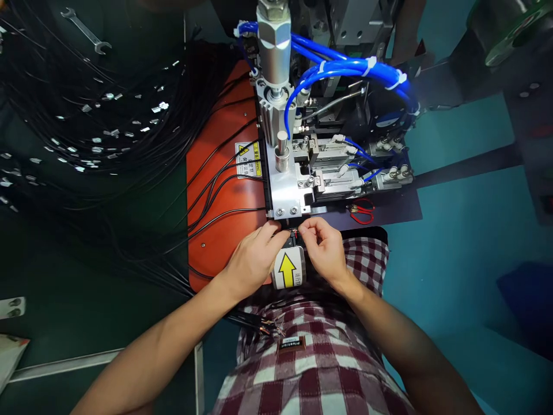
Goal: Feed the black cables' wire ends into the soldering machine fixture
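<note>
Left hand (253, 256) over plate's (222, 248) near right corner, right hand (324, 251) past right edge; fingers bent at wires (296, 234), grip unclear

My dark green table (86, 323) spreads out on my left. A double-ended wrench (85, 30) lies at its far side, beyond a wide spread of black cables (185, 132) with silvery connectors (162, 107); several strands run past its right side onto an orange plate (216, 248). Red-handled scissors (354, 210) rest by a dark board's (400, 212) near edge.
</note>
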Demonstrator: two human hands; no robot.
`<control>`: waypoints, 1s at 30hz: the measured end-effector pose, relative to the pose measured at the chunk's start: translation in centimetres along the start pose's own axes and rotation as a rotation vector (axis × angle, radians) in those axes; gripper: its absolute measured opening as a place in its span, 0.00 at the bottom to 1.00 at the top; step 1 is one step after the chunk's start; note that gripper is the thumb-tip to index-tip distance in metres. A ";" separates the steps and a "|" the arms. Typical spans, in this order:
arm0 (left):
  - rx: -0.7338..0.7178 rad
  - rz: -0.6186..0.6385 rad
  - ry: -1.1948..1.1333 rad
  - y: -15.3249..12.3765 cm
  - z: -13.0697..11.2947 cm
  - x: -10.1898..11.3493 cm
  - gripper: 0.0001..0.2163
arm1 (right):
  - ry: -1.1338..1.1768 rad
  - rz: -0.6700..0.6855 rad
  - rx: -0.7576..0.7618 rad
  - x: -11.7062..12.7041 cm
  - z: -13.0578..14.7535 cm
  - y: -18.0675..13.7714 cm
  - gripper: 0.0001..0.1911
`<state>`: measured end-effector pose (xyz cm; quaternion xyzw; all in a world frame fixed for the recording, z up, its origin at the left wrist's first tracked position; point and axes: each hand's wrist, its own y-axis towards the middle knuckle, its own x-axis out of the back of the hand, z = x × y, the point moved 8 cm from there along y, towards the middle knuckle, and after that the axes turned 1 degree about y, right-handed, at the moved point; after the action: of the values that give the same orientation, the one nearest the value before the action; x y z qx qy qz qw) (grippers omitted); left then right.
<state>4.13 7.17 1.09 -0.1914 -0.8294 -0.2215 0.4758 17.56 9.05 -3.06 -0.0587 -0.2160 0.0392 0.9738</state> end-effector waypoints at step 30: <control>-0.006 -0.061 0.075 0.1 -0.2 0.6 0.12 | -0.474 -0.004 0.280 -0.2 4.8 0.1 0.10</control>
<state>4.06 7.19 1.69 -0.1591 -0.8158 -0.2452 0.4990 15.29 9.58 1.14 0.0877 -0.4304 0.0796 0.8949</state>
